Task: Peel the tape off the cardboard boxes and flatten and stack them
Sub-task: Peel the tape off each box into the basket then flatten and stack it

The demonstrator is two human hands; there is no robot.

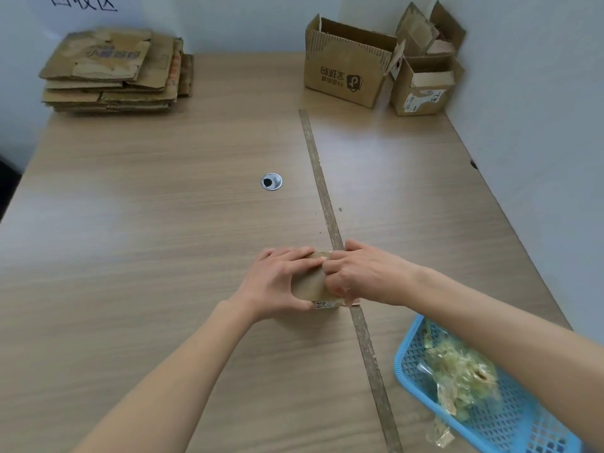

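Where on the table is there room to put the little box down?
The widest bare patch of the wooden table lies left of the long worn strip, between the flattened cardboard stack and the round metal cable hole. Far right is crowded with open cardboard boxes; near right holds the blue plastic basket.

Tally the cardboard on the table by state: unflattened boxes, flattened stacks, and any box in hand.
Unflattened boxes at the far right: 3
Flattened stack: 1
Small box held by left hand and right hand: 1
Total: 5
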